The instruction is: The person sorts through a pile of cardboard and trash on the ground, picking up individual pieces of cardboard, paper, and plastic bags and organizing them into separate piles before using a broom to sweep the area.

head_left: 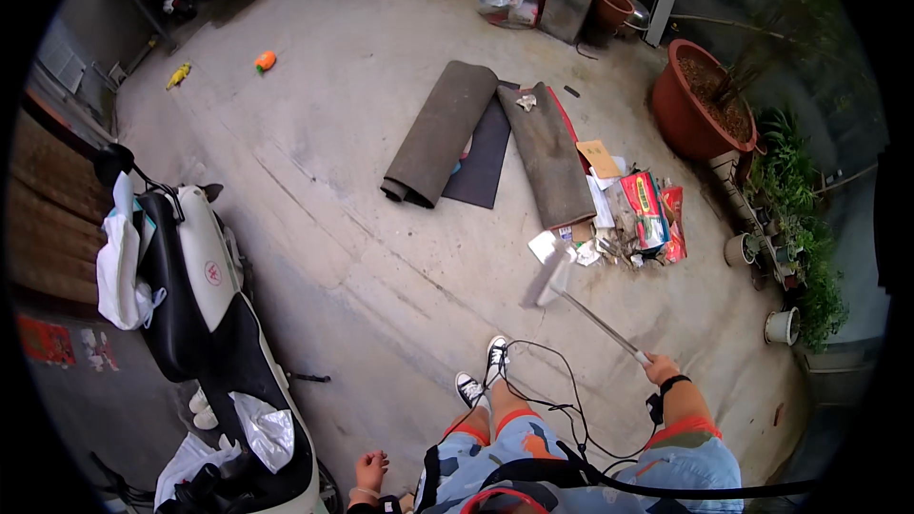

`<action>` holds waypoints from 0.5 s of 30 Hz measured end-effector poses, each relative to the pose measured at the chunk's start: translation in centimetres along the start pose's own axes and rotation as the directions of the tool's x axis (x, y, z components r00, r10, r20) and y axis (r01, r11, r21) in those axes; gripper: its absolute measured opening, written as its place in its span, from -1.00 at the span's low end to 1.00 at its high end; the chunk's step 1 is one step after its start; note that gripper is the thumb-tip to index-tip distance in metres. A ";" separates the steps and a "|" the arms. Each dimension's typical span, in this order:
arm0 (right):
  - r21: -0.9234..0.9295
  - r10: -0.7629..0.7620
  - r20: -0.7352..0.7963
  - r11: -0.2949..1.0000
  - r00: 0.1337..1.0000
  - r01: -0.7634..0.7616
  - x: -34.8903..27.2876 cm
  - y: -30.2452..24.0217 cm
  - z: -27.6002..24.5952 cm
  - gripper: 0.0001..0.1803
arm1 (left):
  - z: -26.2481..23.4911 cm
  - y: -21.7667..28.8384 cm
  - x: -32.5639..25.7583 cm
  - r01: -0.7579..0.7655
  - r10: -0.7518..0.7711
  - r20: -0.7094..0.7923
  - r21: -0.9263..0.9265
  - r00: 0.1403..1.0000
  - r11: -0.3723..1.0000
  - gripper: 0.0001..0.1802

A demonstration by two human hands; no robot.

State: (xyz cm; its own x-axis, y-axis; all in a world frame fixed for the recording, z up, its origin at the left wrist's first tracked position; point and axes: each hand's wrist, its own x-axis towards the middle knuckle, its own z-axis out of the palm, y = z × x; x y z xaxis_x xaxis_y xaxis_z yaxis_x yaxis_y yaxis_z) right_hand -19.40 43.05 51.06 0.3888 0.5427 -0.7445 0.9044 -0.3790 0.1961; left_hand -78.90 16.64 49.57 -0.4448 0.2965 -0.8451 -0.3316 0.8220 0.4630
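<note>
My right hand (661,368) is wrapped round the metal handle of a broom (602,324), held out to the front right. Its pale, motion-blurred head (552,287) is low over the concrete, beside the near edge of a rubbish pile (619,228). Paper scraps, a brown envelope (598,159) and red and green packaging (646,209) show in that pile. A folded grey mat (547,157) lies against it, with a rolled grey mat (441,128) and a dark flat sheet (481,167) to its left. Low at my left side, my left hand (369,472) hangs with fingers curled, nothing visible in it.
A white and black scooter (205,271) with bags on it stands along the left. Potted plants, including a large terracotta pot (681,109), line the right wall. Farther off lie orange (265,62) and yellow (179,75) objects. A black cable (571,407) hangs before my legs.
</note>
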 end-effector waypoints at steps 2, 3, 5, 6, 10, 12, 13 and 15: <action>0.024 0.052 -0.032 0.998 0.998 -0.051 -1.7 1.7 -0.8 -0.59 | -1.8 -0.8 2.0 -0.033 0.032 -0.031 -0.011 0.999 0.999 -0.90; 0.035 0.048 -0.039 0.998 0.998 -0.047 -1.8 2.2 -1.3 -0.59 | -1.8 -1.0 2.6 -0.044 0.042 -0.063 -0.026 0.997 0.999 -0.90; 0.089 0.105 -0.051 0.991 0.993 -0.100 -3.0 3.6 -1.9 -0.60 | -1.3 2.6 0.7 0.009 -0.009 -0.073 -0.002 0.997 1.000 -0.90; 0.097 0.106 -0.049 0.990 0.993 -0.101 -3.3 4.0 -2.4 -0.60 | -1.5 2.7 1.3 0.011 -0.008 -0.090 0.023 0.996 1.000 -0.91; 0.398 0.062 -0.079 0.917 0.995 -0.026 -1.2 4.7 -6.6 -0.58 | -1.1 3.4 6.9 -0.021 0.022 0.016 -0.089 1.000 0.996 -0.91; 0.495 0.061 -0.015 0.867 0.998 -0.046 -1.5 3.0 -6.1 -0.61 | -0.5 5.1 6.6 -0.037 0.036 -0.009 -0.076 0.999 0.996 -0.88; 0.578 0.030 -0.035 0.816 0.999 -0.004 -4.0 3.6 -4.9 -0.71 | 1.2 8.9 3.9 -0.016 0.024 -0.133 0.063 0.991 0.998 -0.86; 0.668 0.077 -0.049 0.744 0.996 -0.025 -7.7 5.1 -3.7 -0.74 | 3.1 12.2 3.7 -0.073 0.097 -0.131 0.173 0.987 0.982 -0.83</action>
State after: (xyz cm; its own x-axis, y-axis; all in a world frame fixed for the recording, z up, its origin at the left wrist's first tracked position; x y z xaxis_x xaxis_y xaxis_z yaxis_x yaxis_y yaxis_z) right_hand -17.10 39.66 60.17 0.4659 0.5479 -0.6947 0.5458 -0.7960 -0.2618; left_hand -81.98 29.31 51.27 -0.5802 0.3084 -0.7538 -0.1492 0.8696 0.4706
